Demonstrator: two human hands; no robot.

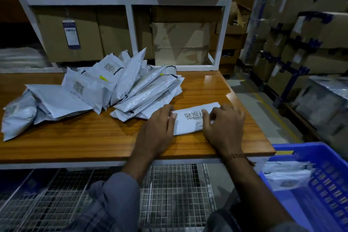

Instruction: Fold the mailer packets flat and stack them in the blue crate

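Note:
A white mailer packet (190, 120) with a printed barcode label lies on the wooden table (105, 133) near its front right part. My left hand (159, 128) presses on the packet's left end, fingers fairly straight. My right hand (224, 124) rests on its right end with fingers curled over the edge, thumb pinching the packet. A loose pile of white mailer packets (105, 88) covers the table's left and middle. The blue crate (320, 184) stands low at the right, below table height, with several packets (286, 173) lying inside.
White shelving (130, 24) packed with cardboard boxes rises behind the table. More taped cartons (305, 39) are stacked at the right across an aisle. A wire mesh rack (169, 194) sits under the table's front edge.

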